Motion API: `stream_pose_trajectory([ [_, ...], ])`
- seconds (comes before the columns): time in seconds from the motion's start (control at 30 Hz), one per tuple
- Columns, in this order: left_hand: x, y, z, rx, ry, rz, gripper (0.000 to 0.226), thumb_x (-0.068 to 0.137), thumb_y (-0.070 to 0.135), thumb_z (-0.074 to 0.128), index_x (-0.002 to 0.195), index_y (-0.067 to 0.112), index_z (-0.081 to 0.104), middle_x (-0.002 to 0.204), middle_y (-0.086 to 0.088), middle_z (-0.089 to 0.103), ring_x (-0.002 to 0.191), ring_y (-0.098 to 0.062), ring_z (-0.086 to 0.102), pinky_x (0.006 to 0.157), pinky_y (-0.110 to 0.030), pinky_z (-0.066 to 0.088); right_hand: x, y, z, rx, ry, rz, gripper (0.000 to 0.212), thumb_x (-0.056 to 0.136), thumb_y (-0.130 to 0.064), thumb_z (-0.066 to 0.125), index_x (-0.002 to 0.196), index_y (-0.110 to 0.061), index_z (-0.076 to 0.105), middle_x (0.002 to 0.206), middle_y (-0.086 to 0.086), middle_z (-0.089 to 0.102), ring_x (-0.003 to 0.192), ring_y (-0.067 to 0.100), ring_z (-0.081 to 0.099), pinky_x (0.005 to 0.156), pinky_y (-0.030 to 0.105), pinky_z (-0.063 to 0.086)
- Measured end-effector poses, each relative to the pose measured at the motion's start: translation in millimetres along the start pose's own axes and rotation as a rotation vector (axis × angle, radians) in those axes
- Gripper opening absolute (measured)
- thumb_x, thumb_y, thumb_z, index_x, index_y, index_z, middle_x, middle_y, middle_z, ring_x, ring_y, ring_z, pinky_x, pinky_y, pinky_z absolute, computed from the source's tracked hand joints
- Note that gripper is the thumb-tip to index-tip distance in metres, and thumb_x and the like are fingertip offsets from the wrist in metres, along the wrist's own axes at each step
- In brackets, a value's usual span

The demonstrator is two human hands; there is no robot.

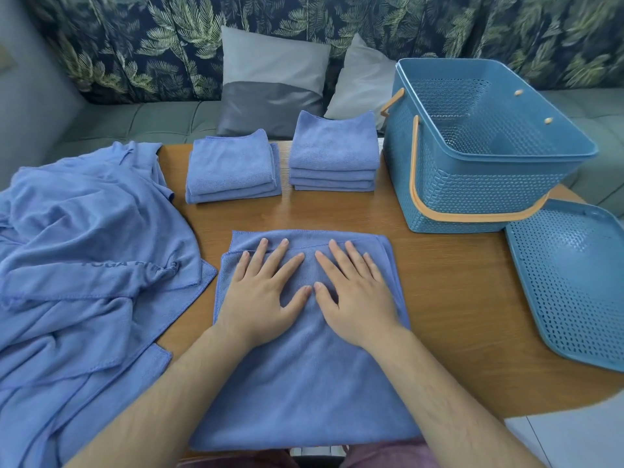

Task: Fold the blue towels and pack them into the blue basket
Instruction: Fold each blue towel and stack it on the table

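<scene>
Towel [304, 366]: near centre of counter [456, 298], part-folded, flat under both palms.
Left grip [260, 298]: fingers straight, spread, pressing towel; nothing clasped.
Right grip [358, 298]: same, just beside left.
Handling: soft, light, limp; probably best pinched at corners.
Folded stacks [233, 167]: far centre.
Basket [472, 184]: far right, no towels inside.

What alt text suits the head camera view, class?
Left hand and right hand press flat on a half-folded blue towel on a wooden table. Beyond: two folded-towel stacks, an empty blue basket, its lid off, and unfolded towels.
</scene>
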State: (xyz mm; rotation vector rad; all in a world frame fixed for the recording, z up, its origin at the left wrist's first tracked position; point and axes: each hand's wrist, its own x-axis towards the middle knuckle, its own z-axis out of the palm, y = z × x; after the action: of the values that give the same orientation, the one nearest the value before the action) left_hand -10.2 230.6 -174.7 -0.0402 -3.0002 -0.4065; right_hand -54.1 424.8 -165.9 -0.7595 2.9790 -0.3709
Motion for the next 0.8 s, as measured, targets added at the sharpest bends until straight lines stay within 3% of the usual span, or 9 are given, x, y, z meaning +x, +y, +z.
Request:
stream_pose_trajectory([
  [0.13,-2,2,-5,-0.023,0.008,0.018,0.065,0.09,0.073,0.032,0.147,0.044,0.043,0.163,0.015,0.027,0.155,-0.02,0.009,0.125,-0.049,0.006,-5,1,-2,0.003,-0.007,0.014,0.075,0.09,-0.062,0.016,0.16,-0.035,0.023,0.17,-0.009,0.005,0.157,0.015,-0.002,0.126,0.039,0.001],
  [0.2,8,-4,-11,-0.01,0.05,0.055,0.056,0.089,0.071,0.039,0.136,0.042,0.053,0.149,0.016,0.044,0.147,-0.022,0.031,0.121,-0.046,0.017,5,5,-6,0.008,0.064,0.037,0.072,0.09,-0.062,0.027,0.156,-0.033,0.035,0.167,-0.007,0.021,0.154,0.018,0.016,0.122,0.041,0.014],
  [0.3,26,-8,-16,0.015,0.127,0.057,0.043,0.091,0.06,0.046,0.123,0.034,0.059,0.124,0.015,0.056,0.121,-0.018,0.051,0.1,-0.039,0.037,23,18,-9,0.007,0.235,0.055,0.055,0.094,-0.049,0.04,0.142,-0.027,0.056,0.149,-0.005,0.052,0.14,0.022,0.042,0.112,0.042,0.029],
  [0.43,27,-7,-4,-0.028,0.212,0.048,0.04,0.093,0.051,0.048,0.12,0.026,0.065,0.124,0.012,0.058,0.121,-0.019,0.051,0.095,-0.04,0.042,25,31,-6,0.007,0.387,0.057,0.029,0.09,-0.031,0.051,0.113,-0.023,0.069,0.115,-0.006,0.063,0.111,0.022,0.057,0.097,0.038,0.037],
  [0.6,23,-10,-3,-0.036,0.268,-0.063,0.034,0.093,0.044,0.05,0.111,0.019,0.064,0.114,0.004,0.055,0.111,-0.022,0.051,0.096,-0.039,0.04,24,38,-6,-0.036,0.455,0.217,0.02,0.083,-0.032,0.058,0.098,-0.022,0.067,0.097,-0.002,0.058,0.095,0.025,0.051,0.087,0.042,0.032],
  [0.73,23,-10,-2,0.0,0.323,-0.132,0.03,0.089,0.043,0.052,0.102,0.018,0.064,0.101,0.003,0.053,0.1,-0.023,0.049,0.095,-0.038,0.036,28,70,-14,0.185,0.39,0.108,0.007,0.089,-0.024,0.063,0.095,-0.02,0.063,0.097,-0.005,0.06,0.095,0.024,0.054,0.083,0.042,0.042],
  [0.8,24,-9,-3,-0.009,0.322,-0.167,0.028,0.086,0.044,0.05,0.094,0.02,0.061,0.095,0.004,0.052,0.094,-0.022,0.049,0.091,-0.037,0.035,26,84,-21,0.376,0.348,0.058,0.003,0.093,-0.02,0.063,0.091,-0.022,0.061,0.091,-0.01,0.06,0.089,0.015,0.056,0.08,0.037,0.046],
])
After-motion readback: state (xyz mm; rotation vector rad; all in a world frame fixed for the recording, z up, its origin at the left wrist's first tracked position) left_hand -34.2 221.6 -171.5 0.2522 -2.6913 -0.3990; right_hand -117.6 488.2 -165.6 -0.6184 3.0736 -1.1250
